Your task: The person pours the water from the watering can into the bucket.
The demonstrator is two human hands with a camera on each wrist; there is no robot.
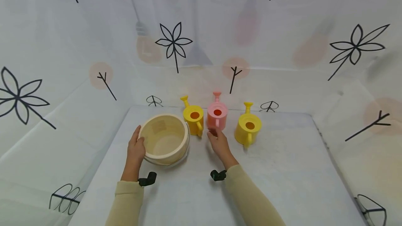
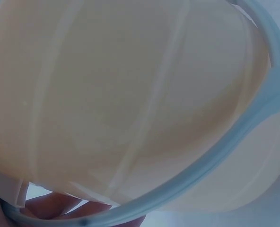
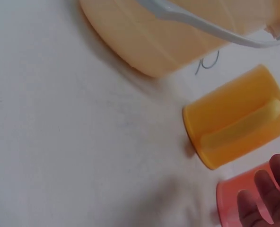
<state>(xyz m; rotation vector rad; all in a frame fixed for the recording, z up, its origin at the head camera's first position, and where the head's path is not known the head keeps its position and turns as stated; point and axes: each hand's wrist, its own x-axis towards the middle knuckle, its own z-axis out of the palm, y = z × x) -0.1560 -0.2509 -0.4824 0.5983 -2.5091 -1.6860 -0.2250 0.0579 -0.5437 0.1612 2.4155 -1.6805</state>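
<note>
My left hand (image 1: 136,149) grips the side of a cream bucket (image 1: 171,157), which has a pale handle (image 2: 215,156) hanging along its outside. Fingers (image 2: 50,204) show behind that handle in the left wrist view. The right hand (image 1: 221,145) is just in front of a pink watering can (image 1: 222,123), near its handle, fingers loosely bent and apart. Whether they touch the can is unclear. Between bucket and pink can stands a yellow watering can (image 1: 192,123), its handle facing me. A second yellow watering can (image 1: 243,133) stands right of the pink one.
The watering cans stand towards the back of a white table (image 1: 289,170). A patterned white cloth (image 1: 207,37) hangs behind and at both sides. A small dark device (image 1: 148,179) is worn on each wrist.
</note>
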